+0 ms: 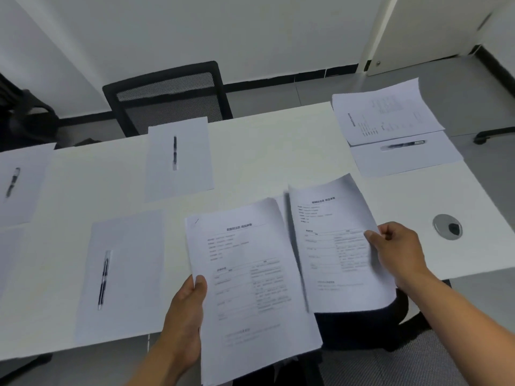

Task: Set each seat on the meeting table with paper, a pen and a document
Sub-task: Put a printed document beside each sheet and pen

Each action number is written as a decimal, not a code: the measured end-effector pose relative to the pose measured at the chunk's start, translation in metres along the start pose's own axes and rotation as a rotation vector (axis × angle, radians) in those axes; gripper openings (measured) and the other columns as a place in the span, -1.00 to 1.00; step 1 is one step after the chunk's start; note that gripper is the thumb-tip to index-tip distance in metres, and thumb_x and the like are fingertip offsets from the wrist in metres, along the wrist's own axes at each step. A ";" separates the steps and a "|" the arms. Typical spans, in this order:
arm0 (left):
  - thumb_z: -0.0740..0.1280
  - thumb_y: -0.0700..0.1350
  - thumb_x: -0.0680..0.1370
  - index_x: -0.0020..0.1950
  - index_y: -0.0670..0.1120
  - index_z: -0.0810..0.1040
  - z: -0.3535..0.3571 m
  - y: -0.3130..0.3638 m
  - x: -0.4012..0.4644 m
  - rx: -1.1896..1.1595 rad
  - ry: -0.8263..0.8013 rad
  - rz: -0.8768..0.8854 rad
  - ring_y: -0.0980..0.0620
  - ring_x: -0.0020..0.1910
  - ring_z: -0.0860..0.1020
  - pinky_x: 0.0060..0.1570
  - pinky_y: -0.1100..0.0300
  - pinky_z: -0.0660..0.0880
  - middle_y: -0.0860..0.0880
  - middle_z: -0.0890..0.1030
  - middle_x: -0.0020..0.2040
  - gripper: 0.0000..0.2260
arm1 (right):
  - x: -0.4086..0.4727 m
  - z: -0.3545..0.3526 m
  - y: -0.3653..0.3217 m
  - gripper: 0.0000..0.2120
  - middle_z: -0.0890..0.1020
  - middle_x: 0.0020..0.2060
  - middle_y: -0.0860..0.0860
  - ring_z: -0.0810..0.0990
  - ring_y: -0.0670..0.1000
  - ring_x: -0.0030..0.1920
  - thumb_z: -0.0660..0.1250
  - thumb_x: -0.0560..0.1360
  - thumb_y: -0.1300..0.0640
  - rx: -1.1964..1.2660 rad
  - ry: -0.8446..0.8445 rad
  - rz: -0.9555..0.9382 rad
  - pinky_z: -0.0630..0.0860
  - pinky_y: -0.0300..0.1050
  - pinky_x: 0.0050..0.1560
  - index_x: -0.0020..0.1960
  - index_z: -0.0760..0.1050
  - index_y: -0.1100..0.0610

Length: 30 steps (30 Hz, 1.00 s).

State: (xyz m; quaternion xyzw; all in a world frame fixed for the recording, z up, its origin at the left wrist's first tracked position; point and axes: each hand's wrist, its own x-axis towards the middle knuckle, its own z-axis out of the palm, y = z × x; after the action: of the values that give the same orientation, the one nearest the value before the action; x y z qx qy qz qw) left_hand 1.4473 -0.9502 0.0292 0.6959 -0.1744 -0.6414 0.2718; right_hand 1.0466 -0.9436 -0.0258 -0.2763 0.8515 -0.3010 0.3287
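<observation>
- Left hand (186, 310) pinches the stack (250, 288), thumb on top, fingers hidden beneath; it hangs over the table's (278, 151) near edge.
- Right hand (398, 252) pinches one document (334, 246), just beside the stack.
- Risk: sheets may cling together, so two could come off, or the loose stack could slide.
- No containers; near sheet (122, 274) and far sheet (178, 160) hold pens only.
- The far right seat (390, 129) looks complete.

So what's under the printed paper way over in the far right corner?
A plain sheet lies under the printed document, with a pen on its uncovered part. Whatever else is beneath the document is hidden.
</observation>
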 end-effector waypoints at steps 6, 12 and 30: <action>0.18 0.03 0.79 0.34 0.07 0.66 -0.006 -0.001 -0.002 -0.020 0.036 -0.005 -0.09 0.08 0.79 0.06 -0.05 0.67 -0.04 0.78 0.20 -0.72 | 0.024 -0.010 0.011 -0.71 0.60 -0.26 0.16 0.48 0.12 -0.29 0.47 0.59 0.09 -0.035 0.018 0.018 0.37 -0.02 -0.25 -0.15 0.52 0.28; 0.18 0.01 0.79 0.30 0.07 0.65 0.002 0.003 -0.007 -0.037 0.013 -0.019 0.01 -0.09 0.80 -0.30 0.12 0.69 0.01 0.81 0.07 -0.75 | 0.027 -0.005 0.013 -0.70 0.64 -0.19 0.24 0.49 0.14 -0.28 0.47 0.60 0.08 -0.060 0.004 0.017 0.38 -0.02 -0.25 -0.12 0.53 0.30; 0.19 0.00 0.79 0.32 0.06 0.66 0.024 0.004 -0.027 -0.074 -0.010 -0.002 -0.04 0.02 0.79 -0.23 0.08 0.71 -0.03 0.79 0.16 -0.74 | 0.024 0.001 0.002 -0.75 0.65 -0.14 0.10 0.54 0.08 -0.19 0.50 0.57 0.02 -0.033 -0.005 -0.020 0.41 -0.08 -0.23 -0.05 0.57 0.21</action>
State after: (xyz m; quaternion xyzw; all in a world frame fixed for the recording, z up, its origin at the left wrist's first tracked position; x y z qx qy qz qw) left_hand 1.4206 -0.9407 0.0526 0.6822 -0.1512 -0.6513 0.2959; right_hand 1.0310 -0.9585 -0.0373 -0.2910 0.8528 -0.2892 0.3232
